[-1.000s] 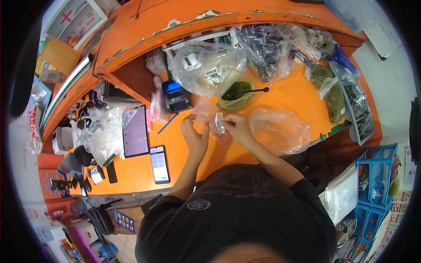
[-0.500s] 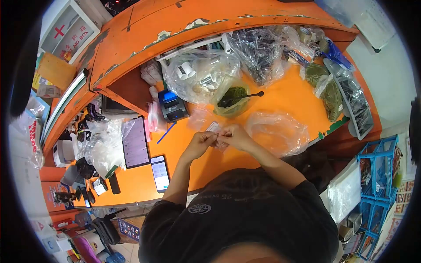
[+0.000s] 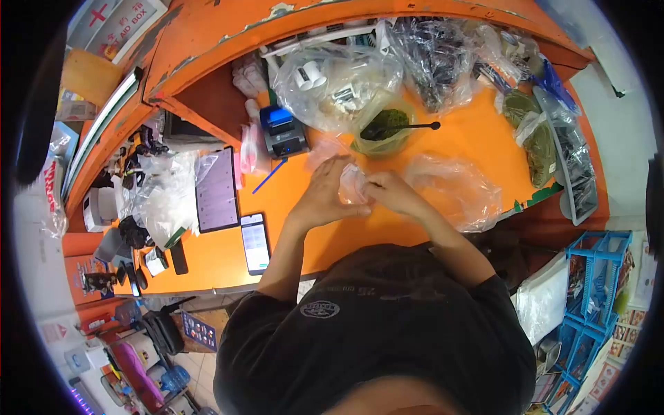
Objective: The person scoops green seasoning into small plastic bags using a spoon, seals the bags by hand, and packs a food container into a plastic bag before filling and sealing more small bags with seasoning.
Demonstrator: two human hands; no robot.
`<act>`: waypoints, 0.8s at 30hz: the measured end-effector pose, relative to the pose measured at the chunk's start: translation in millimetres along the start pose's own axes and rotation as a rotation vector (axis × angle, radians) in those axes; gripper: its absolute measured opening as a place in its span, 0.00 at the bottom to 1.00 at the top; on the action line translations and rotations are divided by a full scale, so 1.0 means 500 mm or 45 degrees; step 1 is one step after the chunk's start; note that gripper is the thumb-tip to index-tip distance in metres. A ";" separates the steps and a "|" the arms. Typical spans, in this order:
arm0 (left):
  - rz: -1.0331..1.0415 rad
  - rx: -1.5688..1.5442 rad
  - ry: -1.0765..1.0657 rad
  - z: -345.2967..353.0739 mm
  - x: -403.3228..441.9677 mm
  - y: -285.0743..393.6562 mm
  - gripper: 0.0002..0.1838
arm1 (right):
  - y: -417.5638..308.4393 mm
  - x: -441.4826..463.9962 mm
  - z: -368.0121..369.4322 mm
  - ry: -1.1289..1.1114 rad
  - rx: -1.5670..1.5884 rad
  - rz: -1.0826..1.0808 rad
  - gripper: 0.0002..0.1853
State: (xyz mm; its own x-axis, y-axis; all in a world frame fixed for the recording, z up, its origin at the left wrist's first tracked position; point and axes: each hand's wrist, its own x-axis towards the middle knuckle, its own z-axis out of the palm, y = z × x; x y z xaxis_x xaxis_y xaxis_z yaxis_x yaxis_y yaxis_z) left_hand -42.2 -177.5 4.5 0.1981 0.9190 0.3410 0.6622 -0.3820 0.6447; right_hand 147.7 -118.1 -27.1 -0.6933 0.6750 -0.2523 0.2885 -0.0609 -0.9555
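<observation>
A small clear plastic bag (image 3: pixel 353 185) with a whitish patch is between my hands, over the front part of the orange table. My left hand (image 3: pixel 326 196) curves around its left side, thumb below and fingers above. At the bag's right edge, my right hand (image 3: pixel 395 193) has its fingers pinched together on the plastic. Just beyond stands a larger open plastic bag (image 3: pixel 377 143) of green leafy or powdery stuff, with a dark long-handled spoon (image 3: pixel 419 126) resting in it. A loose clear plastic bag (image 3: pixel 460 197) lies flat to the right of my right hand.
A small dark printer (image 3: pixel 285 136), a blue pen (image 3: pixel 269 176), a tablet (image 3: pixel 216 190) and a phone (image 3: pixel 255 243) lie to the left. Bags of cups (image 3: pixel 332 86) and dark lids fill the back. Green-filled bags (image 3: pixel 531 142) and a grey tray (image 3: pixel 579 187) stand right.
My hands have moved apart from a close pinch. The left hand has opened wider around the small bag, which now shows more fully. The whole view has shifted slightly.
</observation>
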 end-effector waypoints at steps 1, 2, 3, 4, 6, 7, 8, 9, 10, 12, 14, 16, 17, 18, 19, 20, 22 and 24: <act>-0.050 -0.020 -0.089 0.010 -0.004 0.004 0.35 | 0.003 0.003 -0.001 -0.036 0.043 0.020 0.12; -0.095 -0.042 -0.176 0.025 -0.005 0.007 0.37 | 0.004 0.005 -0.004 -0.069 0.083 0.038 0.11; -0.134 -0.065 -0.263 0.041 -0.006 0.008 0.40 | 0.005 0.005 -0.006 -0.096 0.121 0.056 0.10; -0.158 -0.232 -0.121 0.067 -0.008 -0.006 0.34 | 0.002 0.005 -0.005 0.096 -0.011 -0.159 0.09; -0.229 -0.082 0.065 0.100 -0.010 -0.032 0.31 | -0.012 0.007 0.002 0.547 -0.297 -0.574 0.07; -0.255 -0.015 0.145 0.111 -0.011 -0.033 0.30 | -0.016 0.004 0.006 0.786 -0.454 -0.763 0.06; -0.186 0.106 0.322 0.114 -0.008 -0.012 0.23 | -0.034 -0.013 0.007 0.720 -0.461 -0.789 0.06; -0.116 0.187 0.396 0.112 0.002 0.007 0.20 | -0.053 -0.033 0.009 0.679 -0.473 -0.802 0.08; -0.015 0.245 0.468 0.112 0.014 0.018 0.17 | -0.021 -0.018 0.026 0.673 -0.486 -0.893 0.08; -0.069 0.079 0.420 0.147 0.004 -0.009 0.12 | -0.010 -0.019 0.045 0.774 -0.526 -0.913 0.03; 0.060 0.129 0.410 0.160 0.003 -0.010 0.13 | -0.015 -0.029 0.036 0.699 -0.783 -0.830 0.03; 0.207 0.292 0.432 0.167 -0.006 -0.011 0.14 | -0.009 -0.032 0.054 0.961 -0.802 -0.793 0.07; 0.254 0.347 0.457 0.167 -0.006 -0.010 0.14 | -0.003 -0.030 0.058 0.971 -0.841 -0.753 0.07; 0.240 0.370 0.495 0.156 -0.009 -0.019 0.14 | 0.001 -0.029 0.058 0.947 -0.878 -0.731 0.08; 0.231 0.338 0.480 0.162 -0.008 -0.015 0.15 | 0.008 -0.025 0.057 0.961 -0.803 -0.672 0.08; 0.196 0.310 0.492 0.157 -0.008 -0.017 0.15 | 0.020 -0.015 0.058 0.960 -0.725 -0.618 0.09; 0.137 0.276 0.493 0.153 -0.007 -0.021 0.16 | 0.038 -0.005 0.056 1.067 -0.578 -0.665 0.10; 0.096 0.229 0.488 0.153 -0.006 -0.019 0.17 | 0.041 -0.007 0.059 0.928 -0.624 -0.414 0.11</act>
State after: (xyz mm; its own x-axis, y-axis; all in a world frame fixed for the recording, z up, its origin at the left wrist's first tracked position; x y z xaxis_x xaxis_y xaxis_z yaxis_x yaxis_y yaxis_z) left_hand 6.2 -169.3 -54.8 -0.0098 0.7733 0.6339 0.7784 -0.3920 0.4903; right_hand 136.5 -143.5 -50.1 -0.2516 0.9089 0.3325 0.5147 0.4166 -0.7494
